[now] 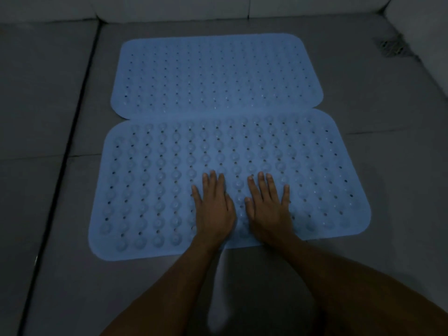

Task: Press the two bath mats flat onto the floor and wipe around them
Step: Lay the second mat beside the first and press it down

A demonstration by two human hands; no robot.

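I count 2 bath mats, both blue w/ rows of bumps and holes. The near mat (230, 183) lies long axis left-right on the grey floor (48, 190); the far mat (218, 73) sits just beyond it, same axis, their long edges touching or maybe overlapping a bit, can't tell which.

2 hands, both flat on the near mat, side by side near its near edge, approx. centre. Left hand (214, 209) has fingers straight and spread, palm down, gripping nothing. Right hand (269, 209) is the same, fingers straight, pointing far.

Key relation as I judge it: unpressed mat runs out left and right of the hands, so left hand is nearer the left end, right hand nearer the right end. Far mat lies straight ahead of both, a reach fwd. 1 floor drain (390, 48) far right. No cloth in view for the wiping.
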